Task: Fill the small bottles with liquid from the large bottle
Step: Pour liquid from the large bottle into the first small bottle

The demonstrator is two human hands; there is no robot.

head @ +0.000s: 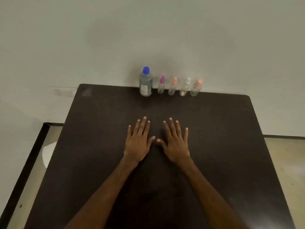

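Four small bottles (pixel 172 87) stood capped just right of the large bottle (pixel 145 85), itself capped; we judged them empty, with all the filling left. Our left hand (pixel 138 141) and right hand (pixel 177 144) lay splayed flat, holding nothing, well short of that bottle.
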